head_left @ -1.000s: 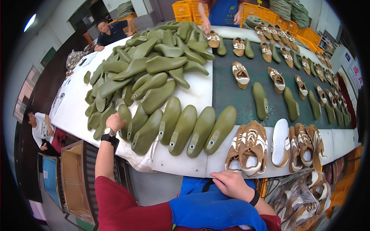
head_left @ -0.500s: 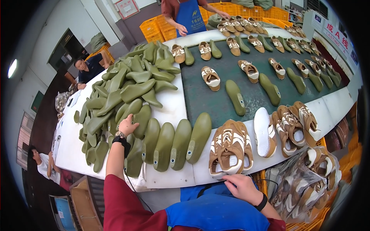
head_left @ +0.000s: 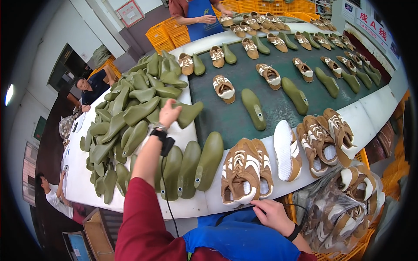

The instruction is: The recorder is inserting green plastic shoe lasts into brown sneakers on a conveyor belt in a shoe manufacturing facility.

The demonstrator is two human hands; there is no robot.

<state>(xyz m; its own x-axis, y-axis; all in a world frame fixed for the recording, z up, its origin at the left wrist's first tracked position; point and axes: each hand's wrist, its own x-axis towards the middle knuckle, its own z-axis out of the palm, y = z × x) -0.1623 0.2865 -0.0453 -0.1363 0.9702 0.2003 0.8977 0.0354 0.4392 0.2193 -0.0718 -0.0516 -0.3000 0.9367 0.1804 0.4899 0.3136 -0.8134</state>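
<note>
The person wore a dark red top, its left sleeve (head_left: 143,209) loose and reaching toward the elbow, and a corner of the matching right sleeve (head_left: 307,257) showed at the lower edge. Over it lay a bright blue apron (head_left: 244,239) with a thin green strip (head_left: 190,255) at its left side. The left forearm (head_left: 149,161) carried a watch (head_left: 161,127) with a metal-looking band, then a black strap (head_left: 157,134) bearing a small dark block (head_left: 167,146), near which a thin black cable (head_left: 168,198) ran downward. A plain black wristband (head_left: 294,233) circled the right forearm (head_left: 304,245).
</note>
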